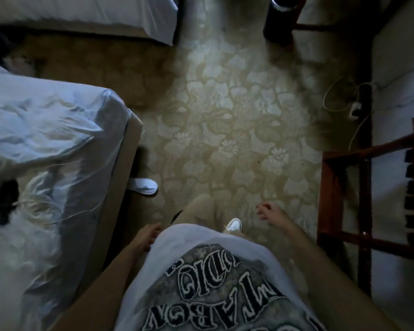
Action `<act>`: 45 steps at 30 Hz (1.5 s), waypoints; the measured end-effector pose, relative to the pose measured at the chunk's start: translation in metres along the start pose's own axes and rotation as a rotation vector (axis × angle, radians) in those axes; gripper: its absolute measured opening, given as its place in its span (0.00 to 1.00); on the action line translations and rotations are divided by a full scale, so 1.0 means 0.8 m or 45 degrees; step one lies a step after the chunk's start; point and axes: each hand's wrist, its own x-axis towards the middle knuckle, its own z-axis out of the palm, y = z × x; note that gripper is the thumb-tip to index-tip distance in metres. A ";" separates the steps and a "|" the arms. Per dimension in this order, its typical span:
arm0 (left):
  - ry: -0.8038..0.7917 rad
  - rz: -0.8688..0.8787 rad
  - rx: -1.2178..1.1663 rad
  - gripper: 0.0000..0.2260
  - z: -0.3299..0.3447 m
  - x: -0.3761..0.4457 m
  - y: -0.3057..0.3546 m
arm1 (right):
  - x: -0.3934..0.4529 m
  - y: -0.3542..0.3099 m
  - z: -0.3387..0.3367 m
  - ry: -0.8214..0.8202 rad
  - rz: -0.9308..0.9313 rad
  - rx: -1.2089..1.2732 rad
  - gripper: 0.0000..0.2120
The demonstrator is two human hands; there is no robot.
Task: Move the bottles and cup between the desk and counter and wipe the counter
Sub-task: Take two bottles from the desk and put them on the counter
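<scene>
White printed shirt [208, 278] fills near view; person stands on floral carpet [237, 115] btwn bed [46, 144], left, & wooden rack [344, 192], right. Left hand [145, 236] hangs at hip, right hand [269, 212] out front, both loosely curled, holding nothing. Bottles, cup, desk, counter: none in view. Likely walking over; best to look up & find them first.

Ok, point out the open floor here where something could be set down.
The patterned beige carpet lies bare between the white-sheeted bed and the red-brown wooden rack. It is crowded by the white cable at the right wall and the white slipper beside the bed.
</scene>
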 end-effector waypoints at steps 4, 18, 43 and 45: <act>-0.037 -0.086 -0.059 0.11 -0.001 0.079 0.081 | 0.087 -0.131 -0.084 0.063 -0.117 -0.071 0.13; -0.099 0.480 0.215 0.10 -0.024 0.136 0.821 | 0.251 -0.368 -0.244 0.091 0.302 -0.058 0.08; -0.051 0.127 0.360 0.09 -0.075 0.417 1.479 | 0.827 -1.083 -0.661 0.301 0.008 0.193 0.08; -0.048 0.179 0.502 0.06 -0.080 0.439 1.573 | 0.847 -1.084 -0.672 0.331 0.134 0.270 0.09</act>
